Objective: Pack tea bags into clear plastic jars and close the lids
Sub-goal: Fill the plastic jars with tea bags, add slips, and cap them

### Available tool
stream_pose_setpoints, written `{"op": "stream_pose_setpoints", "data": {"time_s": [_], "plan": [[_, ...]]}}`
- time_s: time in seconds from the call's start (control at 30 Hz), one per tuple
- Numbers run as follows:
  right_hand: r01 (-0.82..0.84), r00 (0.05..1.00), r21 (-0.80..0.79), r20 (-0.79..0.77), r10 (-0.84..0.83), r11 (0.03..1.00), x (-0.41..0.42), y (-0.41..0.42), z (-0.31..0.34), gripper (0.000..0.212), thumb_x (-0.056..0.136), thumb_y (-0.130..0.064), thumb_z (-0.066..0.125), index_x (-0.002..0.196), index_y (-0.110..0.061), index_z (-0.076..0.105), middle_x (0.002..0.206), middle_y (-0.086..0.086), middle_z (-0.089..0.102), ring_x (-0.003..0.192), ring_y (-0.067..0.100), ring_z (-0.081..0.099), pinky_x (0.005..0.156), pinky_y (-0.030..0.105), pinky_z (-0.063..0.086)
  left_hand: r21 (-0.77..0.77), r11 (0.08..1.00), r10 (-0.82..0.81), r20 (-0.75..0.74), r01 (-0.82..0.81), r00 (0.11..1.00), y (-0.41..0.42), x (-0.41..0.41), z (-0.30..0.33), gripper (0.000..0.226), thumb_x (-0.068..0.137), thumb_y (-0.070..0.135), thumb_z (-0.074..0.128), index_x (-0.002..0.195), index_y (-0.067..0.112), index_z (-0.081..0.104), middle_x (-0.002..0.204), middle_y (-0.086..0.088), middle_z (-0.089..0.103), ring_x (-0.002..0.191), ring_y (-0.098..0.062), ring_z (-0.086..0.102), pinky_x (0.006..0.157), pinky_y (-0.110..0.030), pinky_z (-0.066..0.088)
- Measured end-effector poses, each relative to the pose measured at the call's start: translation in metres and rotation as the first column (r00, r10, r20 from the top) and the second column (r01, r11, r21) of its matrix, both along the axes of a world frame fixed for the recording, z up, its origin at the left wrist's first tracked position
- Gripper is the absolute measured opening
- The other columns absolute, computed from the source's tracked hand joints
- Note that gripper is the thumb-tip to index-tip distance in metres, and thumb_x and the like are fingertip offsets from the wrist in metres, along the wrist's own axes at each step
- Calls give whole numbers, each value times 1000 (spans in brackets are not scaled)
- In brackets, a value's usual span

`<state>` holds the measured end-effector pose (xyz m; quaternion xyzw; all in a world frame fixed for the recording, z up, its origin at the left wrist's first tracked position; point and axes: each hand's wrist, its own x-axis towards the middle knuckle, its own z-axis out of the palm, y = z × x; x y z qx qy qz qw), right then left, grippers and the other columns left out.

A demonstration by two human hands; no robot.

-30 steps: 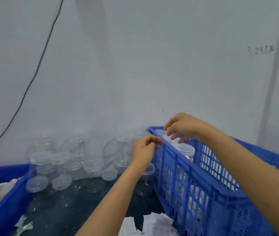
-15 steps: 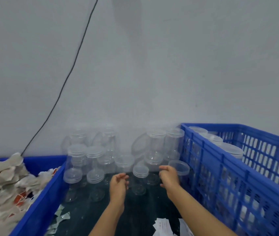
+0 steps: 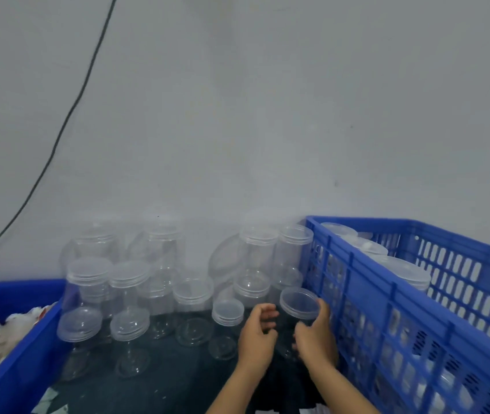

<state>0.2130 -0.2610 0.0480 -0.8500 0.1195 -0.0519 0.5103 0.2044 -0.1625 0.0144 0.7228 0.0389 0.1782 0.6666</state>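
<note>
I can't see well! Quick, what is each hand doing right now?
Left hand: fingers curled beside the clear jar; a grip cannot be told.
Right hand: grip curled round the same jar, next to the blue crate.
</note>
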Motion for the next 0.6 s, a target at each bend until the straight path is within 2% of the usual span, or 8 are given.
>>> {"op": "stream_pose_setpoints", "data": {"time_s": [0.07,0.13,0.2,0.3,0.4,0.47,0.53,0.6], "plan": [[-68,996,-139,-65,59,988,-2,-7,-2,80,86,-25,47,145,-46,-2,120,11,63,96,30,65,85,38,53,55,997,-44,-25,46,999,-8,12,-4,60,77,-11,61,124,22,45,123,2,57,112,-15,56,97,-29,48],[-112,993,-176,-59,103,978,-1,-10,-7,84,89,-36,49,147,-43,-11,140,12,48,118,30,55,97,40,46,60,993,-92,-79,97,993,-14,22,-7,76,75,4,75,135,23,32,127,5,52,117,-12,53,101,-29,45],[-137,990,-110,16,140,984,0,-11,-13,88,88,-25,53,150,-37,-8,149,9,39,128,28,47,103,38,41,1,991,-136,-110,137,985,-20,29,-9,73,73,7,79,131,23,37,122,7,56,114,-10,56,95,-23,46],[-162,980,-16,118,162,987,2,-11,-18,90,80,-3,53,151,-30,5,152,7,35,132,25,43,105,36,39,13,994,-103,-85,104,991,-23,31,-14,50,72,4,76,108,29,52,114,5,60,102,-8,63,81,-15,49],[-152,978,25,151,147,988,1,-8,-8,87,76,-3,59,148,-24,15,149,12,30,132,29,37,106,41,39,112,992,-56,-88,66,995,-23,19,-12,56,75,16,74,118,31,41,117,0,38,99,-6,54,84,-15,48],[-196,975,45,116,190,980,-3,-7,7,90,77,-11,69,148,-23,15,146,14,26,130,31,36,102,40,40,177,983,-37,-39,43,999,-18,4,-5,62,65,34,72,118,36,39,116,-1,33,109,-14,51,91,-19,45],[-335,941,135,98,324,933,-15,-11,26,92,75,-26,78,146,-25,19,140,10,37,122,26,47,93,32,47,177,984,-38,28,33,999,-8,-16,8,72,49,48,76,112,38,43,117,3,35,108,-9,54,91,-20,48],[-473,880,196,62,470,859,-34,-14,48,85,70,-51,79,135,-30,28,120,-3,53,98,12,59,65,19,53,167,985,-53,64,41,997,5,-39,19,81,40,56,86,107,45,41,119,10,48,104,-2,59,89,-21,52]]}}
